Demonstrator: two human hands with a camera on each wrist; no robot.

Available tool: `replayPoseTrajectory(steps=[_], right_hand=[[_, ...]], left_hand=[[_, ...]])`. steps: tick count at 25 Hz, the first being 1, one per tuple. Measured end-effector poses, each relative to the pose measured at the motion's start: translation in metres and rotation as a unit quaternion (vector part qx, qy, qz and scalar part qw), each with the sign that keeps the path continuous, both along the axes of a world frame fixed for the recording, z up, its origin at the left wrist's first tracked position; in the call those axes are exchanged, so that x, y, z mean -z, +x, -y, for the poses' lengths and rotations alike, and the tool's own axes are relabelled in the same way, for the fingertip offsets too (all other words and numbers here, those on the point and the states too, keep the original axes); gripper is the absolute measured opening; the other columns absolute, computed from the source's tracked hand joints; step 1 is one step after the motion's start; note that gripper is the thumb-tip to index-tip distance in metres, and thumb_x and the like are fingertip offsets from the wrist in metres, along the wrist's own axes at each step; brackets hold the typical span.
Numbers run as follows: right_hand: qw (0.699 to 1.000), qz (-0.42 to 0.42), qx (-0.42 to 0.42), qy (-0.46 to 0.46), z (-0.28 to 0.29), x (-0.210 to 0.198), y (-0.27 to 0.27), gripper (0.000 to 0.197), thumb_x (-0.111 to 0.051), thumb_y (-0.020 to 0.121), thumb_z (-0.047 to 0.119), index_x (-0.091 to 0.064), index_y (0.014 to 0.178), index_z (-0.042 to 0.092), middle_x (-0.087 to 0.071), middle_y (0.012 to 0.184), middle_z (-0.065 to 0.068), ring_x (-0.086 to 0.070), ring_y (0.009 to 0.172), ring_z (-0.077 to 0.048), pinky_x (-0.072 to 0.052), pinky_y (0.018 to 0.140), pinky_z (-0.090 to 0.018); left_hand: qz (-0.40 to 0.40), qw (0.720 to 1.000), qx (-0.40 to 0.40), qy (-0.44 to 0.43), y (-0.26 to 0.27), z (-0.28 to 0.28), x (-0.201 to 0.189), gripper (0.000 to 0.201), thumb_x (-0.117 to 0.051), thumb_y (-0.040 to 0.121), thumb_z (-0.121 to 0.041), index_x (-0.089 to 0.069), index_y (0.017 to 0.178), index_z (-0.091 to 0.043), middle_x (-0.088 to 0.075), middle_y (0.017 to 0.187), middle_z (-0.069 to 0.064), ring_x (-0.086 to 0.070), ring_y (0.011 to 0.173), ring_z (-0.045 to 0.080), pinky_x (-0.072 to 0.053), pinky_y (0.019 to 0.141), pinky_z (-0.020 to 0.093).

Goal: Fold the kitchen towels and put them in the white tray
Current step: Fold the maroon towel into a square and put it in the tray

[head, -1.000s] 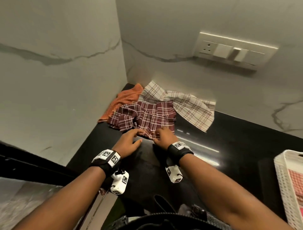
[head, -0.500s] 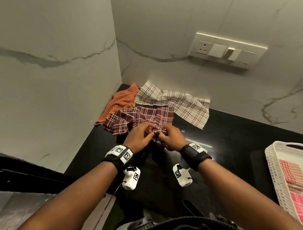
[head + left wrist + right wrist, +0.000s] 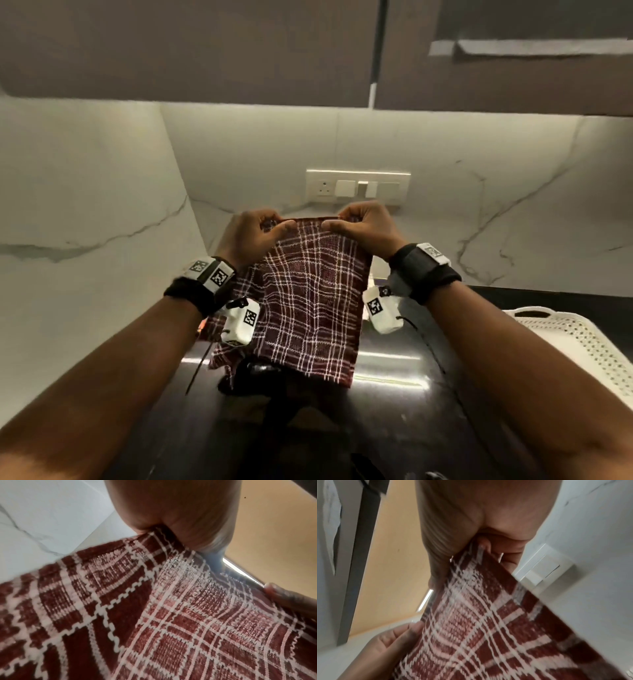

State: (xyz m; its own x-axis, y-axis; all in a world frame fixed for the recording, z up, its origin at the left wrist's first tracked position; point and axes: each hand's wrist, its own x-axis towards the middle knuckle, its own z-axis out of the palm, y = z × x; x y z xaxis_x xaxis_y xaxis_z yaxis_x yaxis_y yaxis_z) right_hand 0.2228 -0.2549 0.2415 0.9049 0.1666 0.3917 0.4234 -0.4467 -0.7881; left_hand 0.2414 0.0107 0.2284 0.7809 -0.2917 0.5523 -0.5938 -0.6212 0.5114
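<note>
Stretching across the lower frame, the black counter [image 3: 387,404] carries the white tray [image 3: 579,339] at the right edge. Held up at centre frame is the maroon plaid kitchen towel [image 3: 315,301], hanging from its top edge with its lower hem just over the counter. The left hand [image 3: 251,236] and right hand [image 3: 366,228] each have fingers and thumb curled tight, pinching the top corners. This looks like the opening-out step, before any fold. Next, I'd judge, the towel wants lowering flat or halving corner to corner, keeping the edges matched; its bunched lower-left side may need shaking out.
</note>
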Motion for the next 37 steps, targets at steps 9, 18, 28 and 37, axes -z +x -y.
replayPoseTrajectory(steps=[9,18,28,37], right_hand=[[0.997,0.055,0.048,-0.02,0.085,-0.03,-0.024,0.016,-0.077,0.086,0.024,-0.071,0.077,0.012,-0.07,0.071,-0.005,-0.066,0.063,-0.013,-0.054,0.057,-0.03],[0.97,0.065,0.233,-0.037,0.21,-0.039,-0.038,0.037,-0.08,0.074,0.051,-0.075,0.077,0.015,-0.072,0.073,-0.005,-0.06,0.065,-0.013,-0.056,0.067,-0.041],[0.951,-0.019,0.308,-0.027,0.232,-0.065,-0.032,0.018,-0.074,0.089,0.029,-0.065,0.075,0.021,-0.069,0.074,-0.007,-0.062,0.048,-0.023,-0.059,0.049,-0.035],[0.953,0.045,0.194,0.23,0.211,-0.079,-0.07,0.006,-0.069,0.093,0.017,-0.068,0.088,0.015,-0.076,0.082,0.0,-0.074,0.088,-0.02,-0.059,0.079,-0.03]], left_hand=[[0.019,0.997,0.069,0.031,-0.008,0.048,-0.024,0.025,-0.067,0.093,-0.046,-0.072,0.083,-0.024,-0.067,0.066,-0.003,-0.061,0.057,0.018,-0.047,0.05,0.036],[0.007,0.998,0.024,0.065,0.017,0.007,-0.027,0.022,-0.072,0.091,-0.042,-0.076,0.086,-0.02,-0.07,0.069,0.002,-0.068,0.065,0.026,-0.053,0.058,0.042],[-0.151,0.973,-0.038,-0.17,0.053,0.024,-0.054,0.012,-0.07,0.094,-0.029,-0.075,0.091,-0.018,-0.075,0.076,0.013,-0.069,0.05,0.024,-0.062,0.055,0.049],[-0.131,0.905,0.084,-0.397,0.024,0.025,-0.076,0.022,-0.073,0.088,-0.025,-0.071,0.099,-0.006,-0.075,0.095,0.012,-0.073,0.097,0.03,-0.059,0.088,0.044]])
